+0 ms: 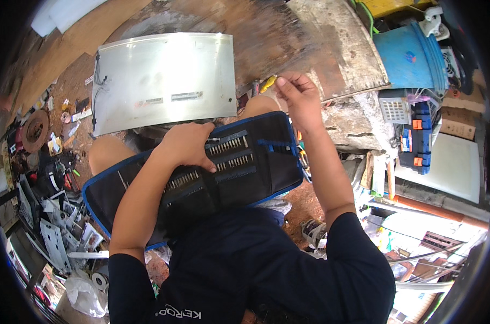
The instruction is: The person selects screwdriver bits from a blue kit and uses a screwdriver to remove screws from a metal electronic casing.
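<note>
Across my lap lies an unfolded black tool case [280,170] with blue edging. Rows of small metal screwdriver bits [231,146] stand in its holders. My left hand [184,144] rests on the case beside the bits, thumb and fingers spread apart. A short dark rod with a pale band [215,140] shows by its fingers; whether they touch it is unclear. Beyond the case's right end, my right hand [300,100] is raised and closed, thumb against the bent fingers. A small yellow object [267,83] sticks out at its fingertips; its kind cannot be made out.
A pale, shiny flat panel [164,81] with cables along its left edge lies ahead on a worn wooden board [277,48]. To the right stand a blue bucket [404,59] and a blue toolbox [422,140]. Scrap parts [53,237] crowd the left floor.
</note>
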`<state>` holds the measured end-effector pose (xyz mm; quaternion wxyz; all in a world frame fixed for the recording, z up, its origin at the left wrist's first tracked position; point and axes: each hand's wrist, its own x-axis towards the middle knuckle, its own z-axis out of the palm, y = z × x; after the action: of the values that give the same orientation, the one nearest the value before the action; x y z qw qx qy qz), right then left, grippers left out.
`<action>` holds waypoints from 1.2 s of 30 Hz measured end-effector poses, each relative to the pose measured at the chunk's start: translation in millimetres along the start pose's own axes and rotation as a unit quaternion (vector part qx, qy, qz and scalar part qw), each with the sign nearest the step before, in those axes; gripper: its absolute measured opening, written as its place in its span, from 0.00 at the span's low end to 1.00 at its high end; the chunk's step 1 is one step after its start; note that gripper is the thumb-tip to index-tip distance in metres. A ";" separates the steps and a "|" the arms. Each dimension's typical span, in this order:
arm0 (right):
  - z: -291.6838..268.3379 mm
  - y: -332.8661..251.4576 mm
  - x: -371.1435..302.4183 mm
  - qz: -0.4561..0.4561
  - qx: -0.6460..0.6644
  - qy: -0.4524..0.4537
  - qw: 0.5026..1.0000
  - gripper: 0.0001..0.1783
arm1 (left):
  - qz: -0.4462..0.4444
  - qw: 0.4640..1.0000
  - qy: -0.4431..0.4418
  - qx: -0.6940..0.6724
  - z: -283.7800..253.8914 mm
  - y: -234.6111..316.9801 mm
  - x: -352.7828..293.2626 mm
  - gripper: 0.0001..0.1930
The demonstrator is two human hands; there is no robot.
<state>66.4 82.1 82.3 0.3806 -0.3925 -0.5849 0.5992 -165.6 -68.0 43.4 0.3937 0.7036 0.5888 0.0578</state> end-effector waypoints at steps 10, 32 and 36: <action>19.6 15.4 -69.8 0.049 -0.052 -0.061 0.996 0.11 | 0.000 0.998 0.021 -0.066 4.4 -9.4 3.0 0.32; 44.8 58.9 -149.6 -0.251 -0.398 -0.109 0.876 0.11 | -0.001 0.993 0.024 0.112 19.5 7.7 -1.2 0.42; 50.2 63.3 -145.8 -0.289 -0.433 -0.107 0.847 0.11 | 0.023 0.996 0.040 0.076 21.1 0.4 0.0 0.41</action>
<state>79.3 -73.1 23.0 0.2634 -0.2640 -0.9089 0.1865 -153.8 -78.3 29.3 0.3143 0.7417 0.5904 0.0499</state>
